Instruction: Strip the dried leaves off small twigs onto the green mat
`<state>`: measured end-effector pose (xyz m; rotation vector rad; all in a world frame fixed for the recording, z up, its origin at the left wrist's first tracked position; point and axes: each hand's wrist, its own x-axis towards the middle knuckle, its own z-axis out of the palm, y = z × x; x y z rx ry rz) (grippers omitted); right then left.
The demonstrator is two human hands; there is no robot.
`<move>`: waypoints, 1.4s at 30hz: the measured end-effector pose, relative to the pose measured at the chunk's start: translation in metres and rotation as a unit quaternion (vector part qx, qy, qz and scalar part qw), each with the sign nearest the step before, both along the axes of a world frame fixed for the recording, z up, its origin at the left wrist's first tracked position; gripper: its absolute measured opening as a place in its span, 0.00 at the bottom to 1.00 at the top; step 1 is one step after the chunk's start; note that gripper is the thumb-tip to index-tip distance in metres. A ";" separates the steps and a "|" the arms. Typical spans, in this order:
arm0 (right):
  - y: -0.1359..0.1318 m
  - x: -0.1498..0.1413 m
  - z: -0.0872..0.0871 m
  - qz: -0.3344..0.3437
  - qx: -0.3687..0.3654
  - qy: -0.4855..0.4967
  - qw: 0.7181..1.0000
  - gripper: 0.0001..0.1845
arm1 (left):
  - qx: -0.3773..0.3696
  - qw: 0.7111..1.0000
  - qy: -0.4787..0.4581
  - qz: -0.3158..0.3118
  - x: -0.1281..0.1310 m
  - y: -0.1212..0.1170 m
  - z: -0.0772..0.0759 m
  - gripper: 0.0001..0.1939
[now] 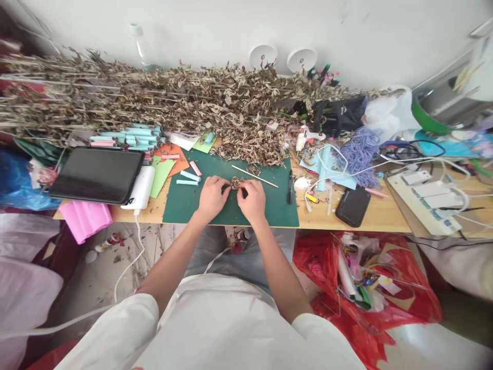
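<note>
My left hand point(214, 195) and my right hand point(251, 198) rest close together on a green cutting mat point(181, 208). Between them sits a small clump of dried leaves point(236, 182), with the thumb and fingers of each hand pinched at its sides. Just beyond the hands a thin wooden stick point(254, 176) lies slantwise. Left of my left hand are light blue paper rolls point(188, 182) and a pink roll point(195, 168). A black pen point(290, 187) lies near the mat's right edge.
Dried leafy stalks point(185, 103) are heaped along the wall. A tablet point(98, 174) and white power bank point(140, 187) stand left. To the right are a glue gun point(308, 136), purple yarn point(360, 151), a black phone point(353, 206) and a power strip point(423, 198). A red bag point(319, 257) hangs below.
</note>
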<state>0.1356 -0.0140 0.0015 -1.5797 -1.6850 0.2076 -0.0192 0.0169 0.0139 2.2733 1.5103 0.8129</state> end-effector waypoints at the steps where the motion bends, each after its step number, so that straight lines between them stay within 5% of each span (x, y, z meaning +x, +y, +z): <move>1: 0.000 0.000 0.000 -0.007 -0.003 0.002 1.000 0.06 | 0.003 1.000 -0.003 0.004 -0.001 0.000 0.000 0.07; 13: -0.002 0.001 0.003 0.024 0.011 0.012 1.000 0.09 | 0.020 0.996 0.044 -0.076 0.003 -0.002 0.000 0.09; 23: 0.001 0.002 0.000 -0.018 0.027 0.064 0.997 0.12 | 0.021 0.998 -0.048 -0.037 -0.005 0.003 0.003 0.08; 29: 0.001 0.003 -0.001 -0.028 0.052 0.098 0.993 0.13 | -0.040 0.997 -0.023 -0.056 0.000 0.017 0.013 0.08; 34: 0.002 0.004 -0.004 -0.027 0.043 0.108 0.993 0.13 | -0.079 0.995 -0.001 -0.055 0.001 0.028 0.015 0.19; 42: 0.002 0.005 -0.004 -0.021 0.031 0.109 0.993 0.12 | -0.076 0.970 0.057 -0.224 -0.001 0.049 0.028 0.19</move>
